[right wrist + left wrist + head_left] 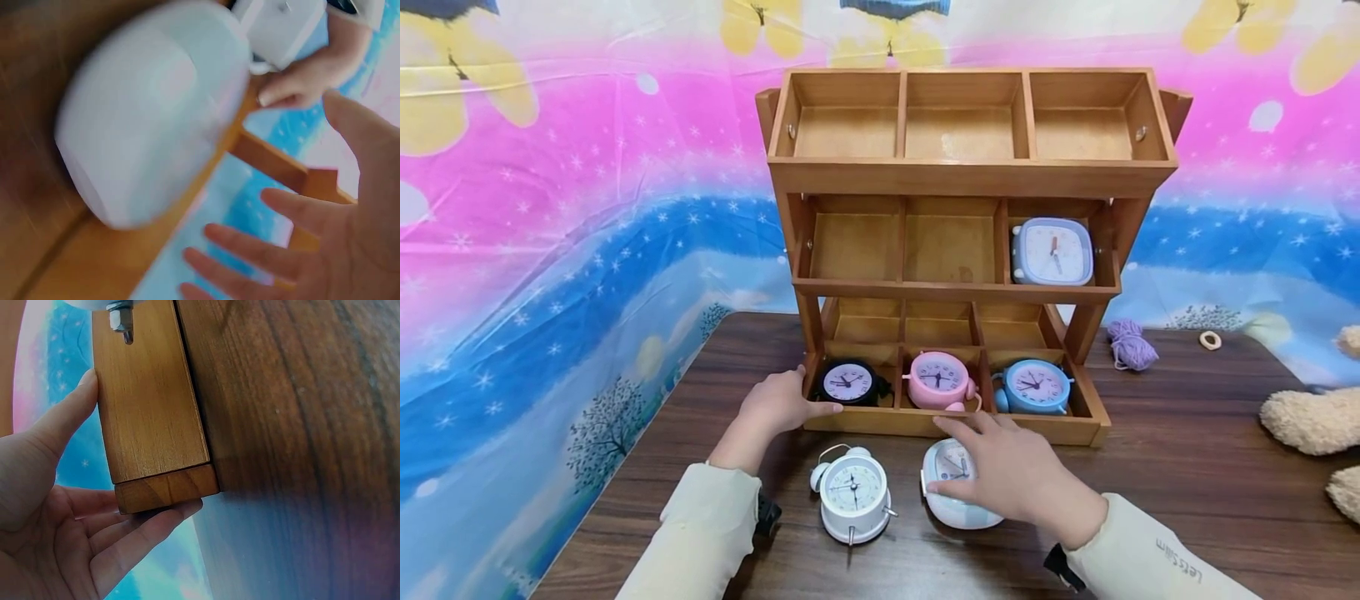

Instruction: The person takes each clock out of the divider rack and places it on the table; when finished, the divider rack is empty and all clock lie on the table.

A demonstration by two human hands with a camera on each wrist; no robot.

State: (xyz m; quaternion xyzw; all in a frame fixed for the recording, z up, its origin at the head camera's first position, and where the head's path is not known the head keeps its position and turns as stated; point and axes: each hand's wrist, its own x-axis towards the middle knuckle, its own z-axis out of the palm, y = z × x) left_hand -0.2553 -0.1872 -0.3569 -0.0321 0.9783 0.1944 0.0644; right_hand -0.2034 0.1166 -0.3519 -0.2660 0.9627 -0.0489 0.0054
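My left hand (775,407) grips the lower left front corner of the wooden shelf (958,425). In the left wrist view, thumb and fingers lie on different sides of the corner's wood (150,394). Spread fingers of my right hand (1011,471) hover over a rounded white and pale blue-green alarm clock (966,510) on the table. The right wrist view shows a gap between this hand (312,244) and the clock (150,119). Left of it stands a white twin-bell alarm clock (853,492), face up.
The bottom tier holds a black clock (847,383), a pink clock (938,379) and a blue clock (1036,386). A lavender square clock (1054,252) sits in the middle tier's right compartment. Purple yarn (1131,344), a wooden ring (1210,340) and a plush toy (1311,421) lie right.
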